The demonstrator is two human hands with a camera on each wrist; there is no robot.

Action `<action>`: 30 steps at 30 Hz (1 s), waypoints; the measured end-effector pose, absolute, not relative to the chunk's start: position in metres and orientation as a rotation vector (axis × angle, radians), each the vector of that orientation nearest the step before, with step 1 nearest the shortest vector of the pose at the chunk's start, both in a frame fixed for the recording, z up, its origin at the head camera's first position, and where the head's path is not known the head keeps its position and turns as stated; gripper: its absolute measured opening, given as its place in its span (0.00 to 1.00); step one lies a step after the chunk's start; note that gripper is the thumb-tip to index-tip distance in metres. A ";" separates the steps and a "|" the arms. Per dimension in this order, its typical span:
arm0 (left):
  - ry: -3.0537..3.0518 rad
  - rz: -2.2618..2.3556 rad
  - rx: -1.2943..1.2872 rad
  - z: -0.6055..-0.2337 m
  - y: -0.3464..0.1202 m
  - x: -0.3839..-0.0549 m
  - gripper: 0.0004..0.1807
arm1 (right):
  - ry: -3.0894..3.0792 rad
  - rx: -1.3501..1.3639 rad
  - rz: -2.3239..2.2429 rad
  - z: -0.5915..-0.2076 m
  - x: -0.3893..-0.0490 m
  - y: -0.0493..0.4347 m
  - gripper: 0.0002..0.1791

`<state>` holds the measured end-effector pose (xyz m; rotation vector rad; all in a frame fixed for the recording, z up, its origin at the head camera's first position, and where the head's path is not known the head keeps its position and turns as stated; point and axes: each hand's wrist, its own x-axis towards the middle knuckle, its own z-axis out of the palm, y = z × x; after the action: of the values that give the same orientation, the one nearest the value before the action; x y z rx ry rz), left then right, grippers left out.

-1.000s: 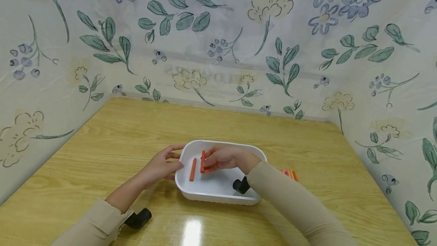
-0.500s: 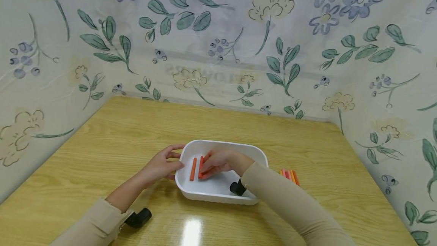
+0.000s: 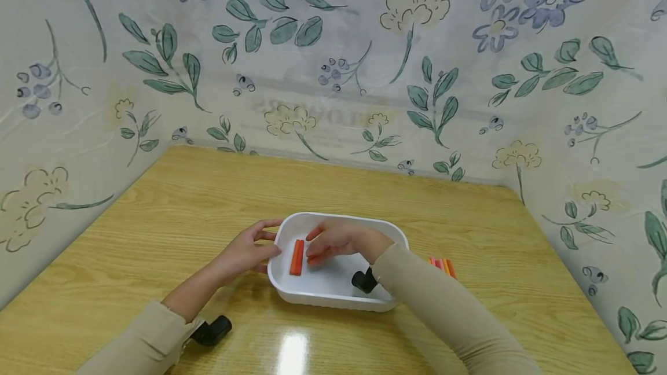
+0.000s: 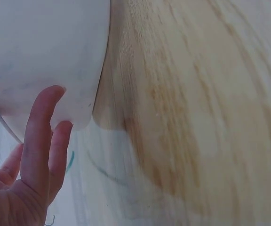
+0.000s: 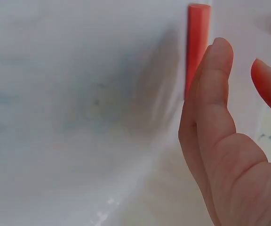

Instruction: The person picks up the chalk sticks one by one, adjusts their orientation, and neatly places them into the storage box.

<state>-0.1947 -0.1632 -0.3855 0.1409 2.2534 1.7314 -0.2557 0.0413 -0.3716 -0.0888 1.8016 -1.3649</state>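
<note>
Two crayon-like sticks lie side by side near the left end of a white plastic tub point(image 3: 339, 301): an orange-red stick point(image 3: 294, 257) and a red stick point(image 3: 300, 257). Just to their right, inside the tub, is my right hand point(image 3: 336, 242). Its thumb and fingers are spread apart with nothing held, and in the right wrist view a fingertip overlaps the red stick point(image 5: 197, 42). My left hand point(image 3: 250, 253) touches the tub's left end, its extended fingers against the outer wall of the tub point(image 4: 51, 47) and the thumb at the rim.
More sticks point(image 3: 443, 266) in pink, yellow and orange lie in a row on the wooden table point(image 3: 219, 190), right of the tub and partly behind my right forearm. A floral cloth point(image 3: 333, 74) stands around the table's back and sides. Black wrist cameras point(image 3: 211, 331) sit under the sleeves.
My right hand lowered the red stick into the tub, brought it against the orange-red one and let it go, then drew slightly right. The left hand stayed in place.
</note>
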 end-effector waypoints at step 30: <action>2.263 1.739 0.135 -0.387 -0.163 -0.195 0.33 | 1.713 -0.309 -1.567 -0.329 -0.224 0.113 0.28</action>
<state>-0.1954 -0.1631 -0.3870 0.1347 2.2628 1.7387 -0.2245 0.1125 -0.3294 -0.3091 1.7128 -1.5674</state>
